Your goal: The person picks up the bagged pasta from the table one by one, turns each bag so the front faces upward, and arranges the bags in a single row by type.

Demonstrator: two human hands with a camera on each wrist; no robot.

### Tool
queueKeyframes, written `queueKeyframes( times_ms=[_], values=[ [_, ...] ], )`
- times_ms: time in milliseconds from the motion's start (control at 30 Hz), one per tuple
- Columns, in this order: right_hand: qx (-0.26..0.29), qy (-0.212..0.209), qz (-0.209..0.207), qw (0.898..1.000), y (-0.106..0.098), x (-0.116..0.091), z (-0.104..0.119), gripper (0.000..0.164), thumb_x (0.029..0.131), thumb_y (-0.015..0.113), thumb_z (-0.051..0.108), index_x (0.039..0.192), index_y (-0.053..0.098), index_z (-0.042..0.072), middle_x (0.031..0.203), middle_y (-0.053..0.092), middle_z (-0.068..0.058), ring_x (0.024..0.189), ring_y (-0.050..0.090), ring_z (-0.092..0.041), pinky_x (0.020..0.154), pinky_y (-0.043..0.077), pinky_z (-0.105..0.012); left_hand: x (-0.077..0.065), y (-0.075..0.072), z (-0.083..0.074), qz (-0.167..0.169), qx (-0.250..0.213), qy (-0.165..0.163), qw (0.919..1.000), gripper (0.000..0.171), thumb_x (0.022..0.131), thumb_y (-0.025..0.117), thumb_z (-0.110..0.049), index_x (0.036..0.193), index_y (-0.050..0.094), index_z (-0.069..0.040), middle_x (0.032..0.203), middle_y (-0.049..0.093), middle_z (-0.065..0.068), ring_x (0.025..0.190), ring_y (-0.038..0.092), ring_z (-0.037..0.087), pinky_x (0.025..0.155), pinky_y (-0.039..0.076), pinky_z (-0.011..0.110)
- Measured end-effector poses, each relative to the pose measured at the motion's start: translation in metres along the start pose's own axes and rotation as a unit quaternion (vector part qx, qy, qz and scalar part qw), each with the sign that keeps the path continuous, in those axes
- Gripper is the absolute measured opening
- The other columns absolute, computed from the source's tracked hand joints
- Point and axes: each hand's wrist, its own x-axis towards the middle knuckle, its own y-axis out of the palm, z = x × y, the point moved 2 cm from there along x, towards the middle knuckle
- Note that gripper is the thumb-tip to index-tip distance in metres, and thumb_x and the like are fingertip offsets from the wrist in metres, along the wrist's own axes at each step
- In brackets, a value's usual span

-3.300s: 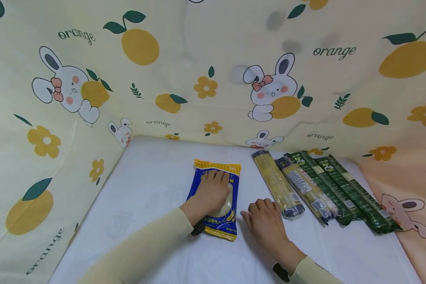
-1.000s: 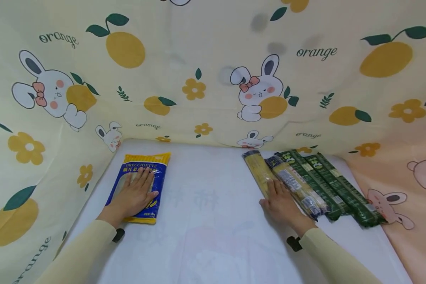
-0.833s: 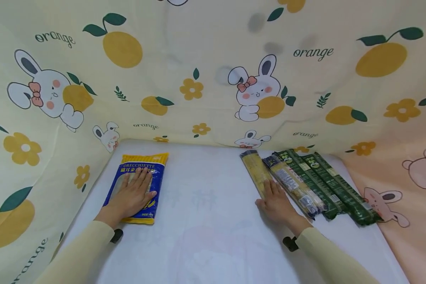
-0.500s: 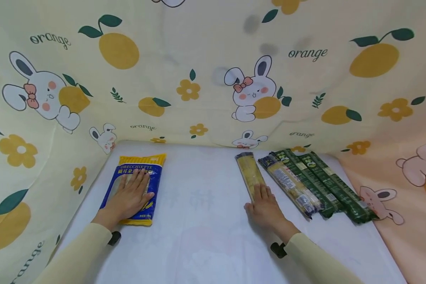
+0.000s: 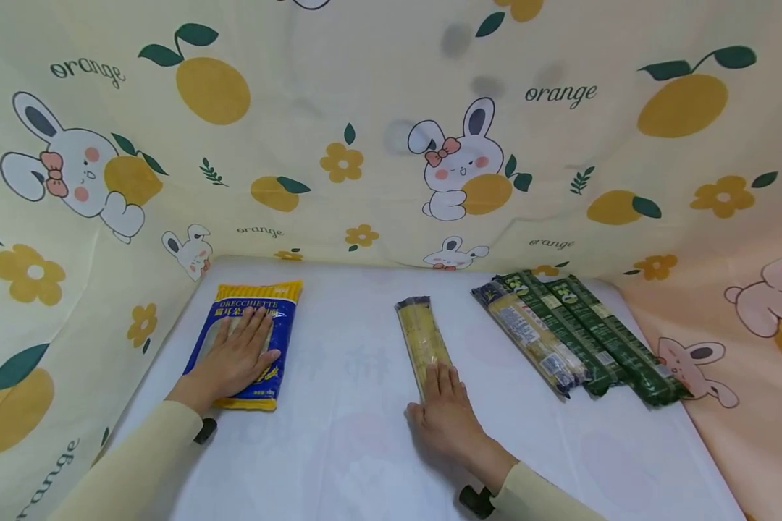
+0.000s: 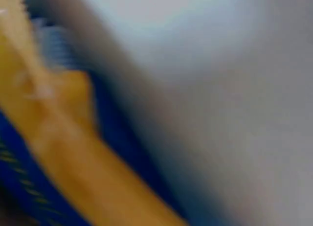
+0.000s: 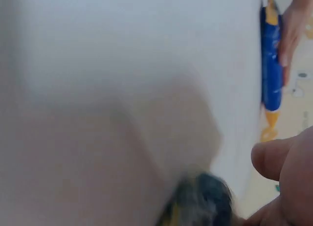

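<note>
Blue packet (image 5: 282, 328) under the touch of straight left fingers (image 5: 255, 329); yellow packet (image 5: 420, 333) likewise under straight right fingers (image 5: 444, 382)

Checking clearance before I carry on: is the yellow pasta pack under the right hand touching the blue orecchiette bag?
Apart. The head view plainly shows white tabletop between the yellow pasta pack and the blue orecchiette bag.

Tabletop nook (image 5: 332, 463), bunny-print walls (image 5: 300, 87)
</note>
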Motion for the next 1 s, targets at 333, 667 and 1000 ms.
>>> queueKeyframes(
  times_ms=[333, 667, 1000],
  values=[
    [-0.123, -0.114, -0.085, 0.982, -0.014, -0.02, -0.029, 0.048, 0.106, 0.064, 0.025, 0.146, 0.058, -0.001, 0.151, 0.056, -0.022, 0.136, 0.056, -0.042, 0.11, 0.047, -0.055, 0.026, -0.028, -0.047, -0.015, 0.046, -0.081, 0.9955, 0.068, 0.107, 0.06, -0.043, 0.156, 0.046, 0.001, 0.162, 0.041, 0.029, 0.154, 0.026, 0.054, 0.118, 0.018, 0.079],
    [-0.214, -0.113, -0.194, 0.95, -0.015, -0.032, -0.052, 0.042, 0.092, 0.079, 0.045, 0.095, 0.065, 0.005, 0.086, 0.064, -0.008, 0.08, 0.06, -0.027, 0.067, 0.052, -0.042, 0.105, -0.038, -0.161, -0.109, 0.041, -0.018, 0.993, 0.034, 0.108, 0.062, -0.037, 0.132, 0.072, -0.015, 0.132, 0.067, 0.009, 0.124, 0.054, 0.033, 0.105, 0.045, 0.054],
    [-0.25, -0.076, -0.201, 0.944, -0.014, -0.04, -0.048, 0.053, 0.088, 0.077, 0.058, 0.069, 0.054, 0.013, 0.065, 0.047, 0.0, 0.064, 0.048, -0.021, 0.057, 0.038, -0.038, 0.178, -0.005, -0.232, -0.136, 0.059, 0.084, 0.9854, 0.032, 0.111, 0.055, -0.039, 0.125, 0.072, -0.016, 0.121, 0.067, 0.005, 0.115, 0.054, 0.027, 0.096, 0.043, 0.048]
  ],
)
